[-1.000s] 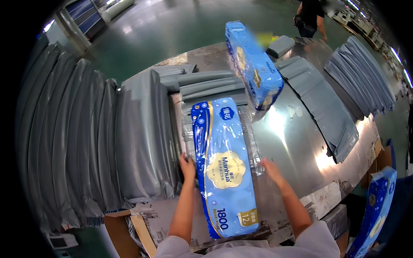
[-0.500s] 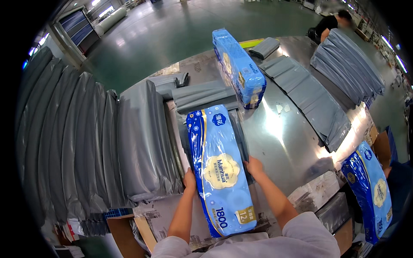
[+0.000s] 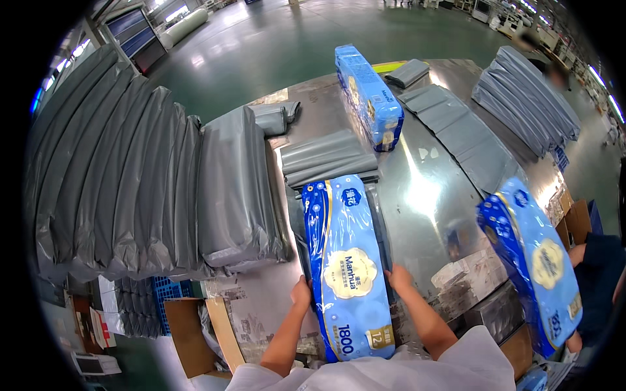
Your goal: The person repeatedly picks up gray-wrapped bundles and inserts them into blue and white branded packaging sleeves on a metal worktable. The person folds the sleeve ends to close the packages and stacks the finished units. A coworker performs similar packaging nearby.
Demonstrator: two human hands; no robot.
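A long, shiny blue toilet paper pack (image 3: 345,247) lies in front of me on the table, its near end close to my body. Dark grey plastic of a bag (image 3: 381,225) shows under it and along both long sides. My left hand (image 3: 301,293) is closed at the bag's left edge beside the pack. On the opposite side my right hand (image 3: 400,281) grips the right edge, its fingertips partly hidden. Beyond the far end lie folded grey bags (image 3: 326,156).
Tall stacked grey bags (image 3: 117,182) fill the left. Another blue pack (image 3: 370,98) stands on the metal table (image 3: 430,215). At right, a co-worker's hands hold a third pack (image 3: 531,267). More grey bags (image 3: 463,130) lie at back right. An open carton (image 3: 189,339) stands lower left.
The co-worker's pack at the right has moved up and left, toward the table. My view has shifted a little; my hands keep their places beside the pack, slightly nearer its near end.
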